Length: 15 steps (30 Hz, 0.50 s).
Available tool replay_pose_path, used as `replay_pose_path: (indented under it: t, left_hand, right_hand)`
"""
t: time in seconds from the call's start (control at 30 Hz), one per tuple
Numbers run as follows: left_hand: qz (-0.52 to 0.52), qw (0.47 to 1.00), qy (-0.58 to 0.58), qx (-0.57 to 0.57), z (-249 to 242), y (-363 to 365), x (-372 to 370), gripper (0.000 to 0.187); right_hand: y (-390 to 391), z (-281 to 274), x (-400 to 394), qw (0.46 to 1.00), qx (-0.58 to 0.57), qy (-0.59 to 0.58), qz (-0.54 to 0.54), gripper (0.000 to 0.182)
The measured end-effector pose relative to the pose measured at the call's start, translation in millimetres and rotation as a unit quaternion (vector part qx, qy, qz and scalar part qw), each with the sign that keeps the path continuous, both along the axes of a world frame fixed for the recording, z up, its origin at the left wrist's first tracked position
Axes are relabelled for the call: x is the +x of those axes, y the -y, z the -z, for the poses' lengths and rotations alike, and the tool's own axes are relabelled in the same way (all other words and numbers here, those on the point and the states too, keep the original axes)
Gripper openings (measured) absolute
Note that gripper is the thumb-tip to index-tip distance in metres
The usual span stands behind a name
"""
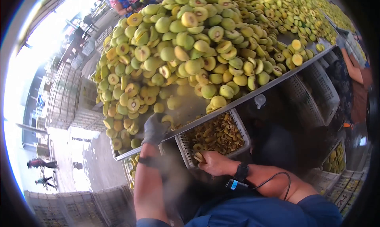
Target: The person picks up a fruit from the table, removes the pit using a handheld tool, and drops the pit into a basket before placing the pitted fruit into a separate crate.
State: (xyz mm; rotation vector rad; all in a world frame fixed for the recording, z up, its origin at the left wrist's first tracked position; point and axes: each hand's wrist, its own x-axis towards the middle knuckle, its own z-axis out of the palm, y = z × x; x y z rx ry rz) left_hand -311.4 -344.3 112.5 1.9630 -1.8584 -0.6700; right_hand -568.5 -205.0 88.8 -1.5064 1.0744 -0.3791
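A large heap of halved green-yellow fruits [190,49] lies on a metal-edged table [237,97]. My left hand [156,128], in a grey glove, is at the table's near edge beside a fruit piece [168,119]; its fingers are partly hidden and blurred. Below the edge stands a white crate [244,134] holding cut fruit scraps [217,136]. My bare right hand [213,163] is over the crate's near rim, its fingers closed around a small pale tool or piece [199,157] that I cannot make out clearly.
Another person [358,74] stands at the table's right, and one more [128,0] behind the heap. Empty-looking crates [312,94] sit under the table. Stacked crates [63,96] stand at the left, others [79,207] at the lower left. A fruit-filled crate [335,159] is at the right.
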Motion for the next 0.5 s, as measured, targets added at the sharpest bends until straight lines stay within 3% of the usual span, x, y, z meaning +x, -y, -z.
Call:
replay_pose_path:
  t: [0.1, 0.23, 0.37, 0.47, 0.5]
  left_hand:
    - [-0.09, 0.979, -0.181, -0.004, -41, -31, -21, 0.038]
    - [-0.032, 0.956, -0.272, -0.099, -40, -86, -37, 0.036]
    - [-0.017, 0.966, -0.234, -0.11, -56, -136, -88, 0.036]
    - [-0.089, 0.947, -0.288, -0.109, -29, -153, -91, 0.033]
    - [-0.084, 0.958, -0.247, -0.118, -32, -156, -95, 0.031]
  right_hand:
    - [1, -2, -5, 0.999, 0.001, 0.034, 0.017, 0.036]
    - [2, -31, -10, 0.993, -0.021, 0.105, 0.058, 0.031]
    - [0, -40, -9, 0.988, -0.073, 0.116, 0.074, 0.031]
    - [-5, -32, -12, 0.992, -0.091, 0.068, 0.055, 0.03]
    - [-7, -31, -9, 0.992, -0.101, 0.054, 0.051, 0.029]
